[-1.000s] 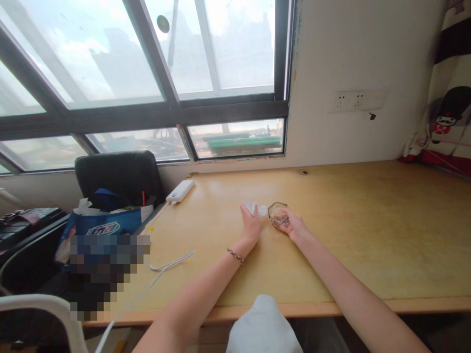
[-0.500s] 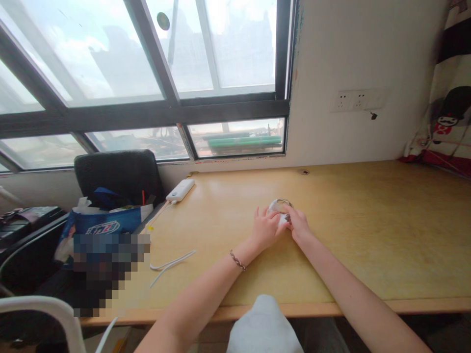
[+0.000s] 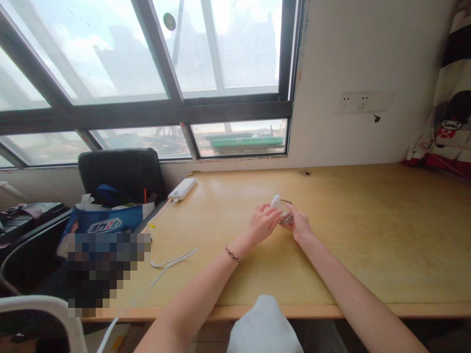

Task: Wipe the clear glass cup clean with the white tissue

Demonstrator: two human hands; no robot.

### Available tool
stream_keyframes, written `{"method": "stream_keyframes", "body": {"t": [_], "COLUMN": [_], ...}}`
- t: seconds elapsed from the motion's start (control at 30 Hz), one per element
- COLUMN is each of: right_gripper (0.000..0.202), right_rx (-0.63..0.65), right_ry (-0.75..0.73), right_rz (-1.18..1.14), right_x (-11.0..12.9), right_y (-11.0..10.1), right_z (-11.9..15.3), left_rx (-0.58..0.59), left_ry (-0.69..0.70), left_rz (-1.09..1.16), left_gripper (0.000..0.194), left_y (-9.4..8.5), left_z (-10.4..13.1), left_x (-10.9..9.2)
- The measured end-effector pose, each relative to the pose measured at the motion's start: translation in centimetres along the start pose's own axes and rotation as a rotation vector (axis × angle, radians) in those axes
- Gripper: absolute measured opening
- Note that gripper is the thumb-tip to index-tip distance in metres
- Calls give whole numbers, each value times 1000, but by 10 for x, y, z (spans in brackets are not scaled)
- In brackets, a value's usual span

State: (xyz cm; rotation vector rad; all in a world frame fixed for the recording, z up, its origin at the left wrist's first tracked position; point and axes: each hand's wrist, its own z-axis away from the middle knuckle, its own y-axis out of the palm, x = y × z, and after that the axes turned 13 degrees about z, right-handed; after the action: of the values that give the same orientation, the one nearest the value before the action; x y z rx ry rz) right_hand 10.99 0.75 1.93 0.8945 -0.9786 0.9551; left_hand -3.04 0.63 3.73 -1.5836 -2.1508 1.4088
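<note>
Left hand (image 3: 262,223) grasps a tissue (image 3: 275,201) at the bangle (image 3: 286,220), which the right hand (image 3: 300,225) grips just beside it, over the tabletop (image 3: 375,235); firm hold, light tissue pressure seem best

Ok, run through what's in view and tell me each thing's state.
Metal ring: gripped in the right hand, partly hidden.
White wad: held in the left hand; material unclear.
Power bank: lying on the table, lead plugged in.
Loose white cable: bent double on the table.
Blue bag: open at the top, contents showing.
Wall sockets: no plugs in.
</note>
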Motion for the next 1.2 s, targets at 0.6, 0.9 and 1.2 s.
{"method": "stream_keyframes", "body": {"t": [0.6, 0.9, 1.2], "right_gripper": [34, 21, 17], "right_rx": [78, 228, 202], "right_ry": [-1, 60, 76], "right_rz": [35, -234, -229], "right_x": [-6, -14, -12], "right_y": [1, 5, 7], "right_z": [-1, -5, 0], "left_rx": [221, 279, 302], "left_ry": [-196, -195, -229], "left_rz": [-111, 248, 9], "left_gripper": [45, 46, 58], "left_y": [-3, 1, -14], "left_z": [-2, -6, -8], "left_x": [-13, -9, 1]}}
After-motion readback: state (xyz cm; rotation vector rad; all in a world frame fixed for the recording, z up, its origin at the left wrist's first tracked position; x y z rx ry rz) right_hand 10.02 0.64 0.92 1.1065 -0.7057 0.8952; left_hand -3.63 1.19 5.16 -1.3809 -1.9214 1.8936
